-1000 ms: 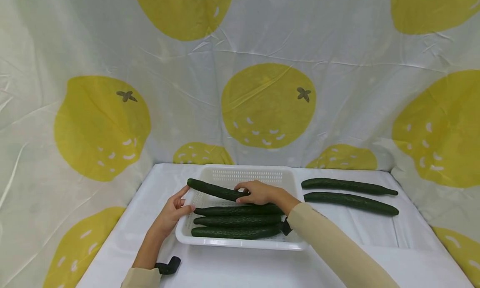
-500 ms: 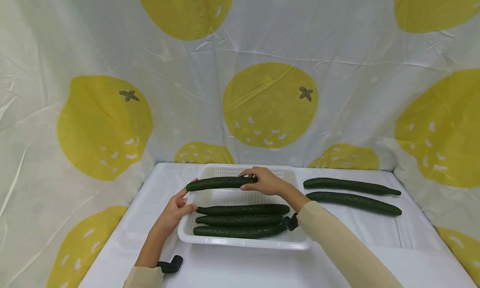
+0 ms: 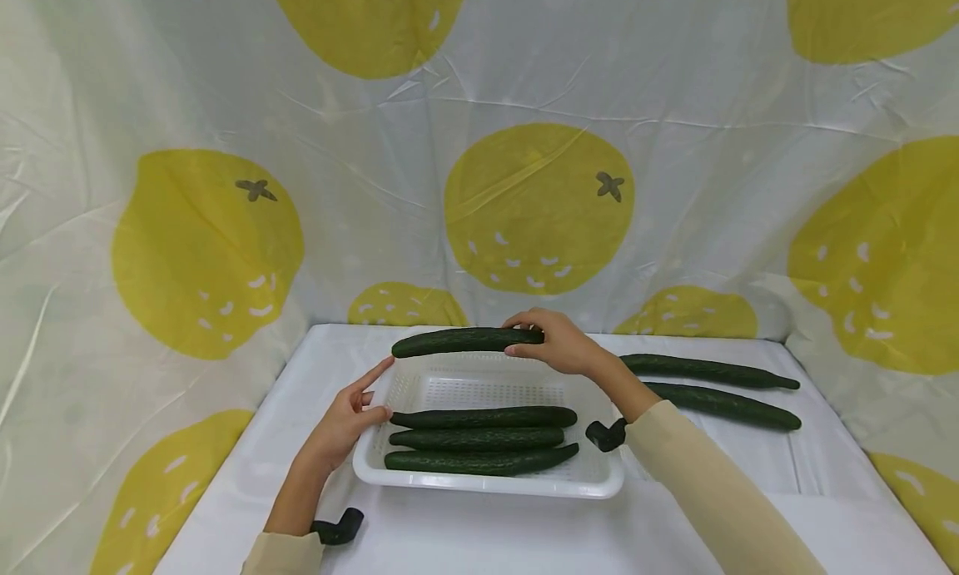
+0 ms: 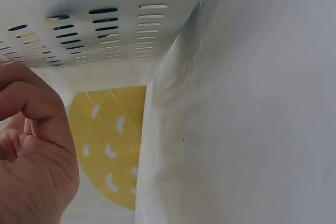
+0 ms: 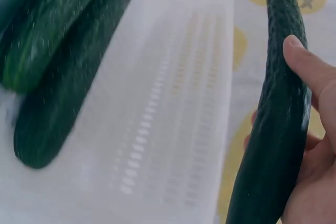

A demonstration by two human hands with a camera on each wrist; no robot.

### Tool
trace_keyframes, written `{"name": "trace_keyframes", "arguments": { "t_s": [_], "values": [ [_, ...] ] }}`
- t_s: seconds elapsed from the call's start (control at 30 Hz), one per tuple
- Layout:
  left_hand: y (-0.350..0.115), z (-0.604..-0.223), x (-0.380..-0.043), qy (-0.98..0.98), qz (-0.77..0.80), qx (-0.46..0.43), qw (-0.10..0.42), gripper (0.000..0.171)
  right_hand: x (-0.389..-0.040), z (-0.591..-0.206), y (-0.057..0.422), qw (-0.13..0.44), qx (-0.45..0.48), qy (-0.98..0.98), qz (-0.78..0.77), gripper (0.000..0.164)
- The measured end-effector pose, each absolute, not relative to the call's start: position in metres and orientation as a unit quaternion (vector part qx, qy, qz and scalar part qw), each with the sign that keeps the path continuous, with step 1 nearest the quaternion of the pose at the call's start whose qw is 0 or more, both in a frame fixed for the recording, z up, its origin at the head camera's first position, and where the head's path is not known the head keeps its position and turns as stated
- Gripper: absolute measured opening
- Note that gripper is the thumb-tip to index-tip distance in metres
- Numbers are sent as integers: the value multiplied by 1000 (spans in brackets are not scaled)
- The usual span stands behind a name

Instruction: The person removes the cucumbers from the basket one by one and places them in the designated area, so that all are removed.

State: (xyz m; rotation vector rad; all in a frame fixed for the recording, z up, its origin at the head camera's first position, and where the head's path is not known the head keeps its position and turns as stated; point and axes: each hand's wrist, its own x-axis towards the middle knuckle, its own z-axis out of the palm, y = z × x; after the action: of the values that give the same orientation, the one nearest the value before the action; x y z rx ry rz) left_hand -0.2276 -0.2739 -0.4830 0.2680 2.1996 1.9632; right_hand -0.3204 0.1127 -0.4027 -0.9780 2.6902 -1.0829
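Note:
In the head view my right hand (image 3: pixel 556 342) grips one end of a dark green cucumber (image 3: pixel 464 340), holding it level above the far side of a white plastic basket (image 3: pixel 490 485). The right wrist view shows the thumb on one side of this cucumber (image 5: pixel 278 129) and fingers behind it. My left hand (image 3: pixel 340 421) holds the basket's left rim, thumb over the edge and index finger stretched toward the cucumber's left end. Three cucumbers (image 3: pixel 479 439) lie side by side in the near half of the basket. In the left wrist view the left fingers (image 4: pixel 37 103) are bent beside the slotted basket wall (image 4: pixel 105 24).
Two more cucumbers (image 3: pixel 727 404) lie on the white-covered table (image 3: pixel 704 492) right of the basket, partly hidden by the right arm. A lemon-print curtain (image 3: pixel 524 76) stands behind and along both sides. Black wrist mounts (image 3: pixel 607 433) show at both wrists.
My right hand has lifted the cucumber up and away, rightward from over the basket's middle to its far side, levelling it. The left hand stays at the rim; the cucumber's end has left its index finger.

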Motion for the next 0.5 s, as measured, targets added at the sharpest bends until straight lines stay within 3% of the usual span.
{"name": "trace_keyframes", "arguments": {
  "t_s": [0.5],
  "values": [
    [-281,-483,-228,787,602,115,69,73,-307,-401,187,14,-298,879,-373,47]
  ]
}}
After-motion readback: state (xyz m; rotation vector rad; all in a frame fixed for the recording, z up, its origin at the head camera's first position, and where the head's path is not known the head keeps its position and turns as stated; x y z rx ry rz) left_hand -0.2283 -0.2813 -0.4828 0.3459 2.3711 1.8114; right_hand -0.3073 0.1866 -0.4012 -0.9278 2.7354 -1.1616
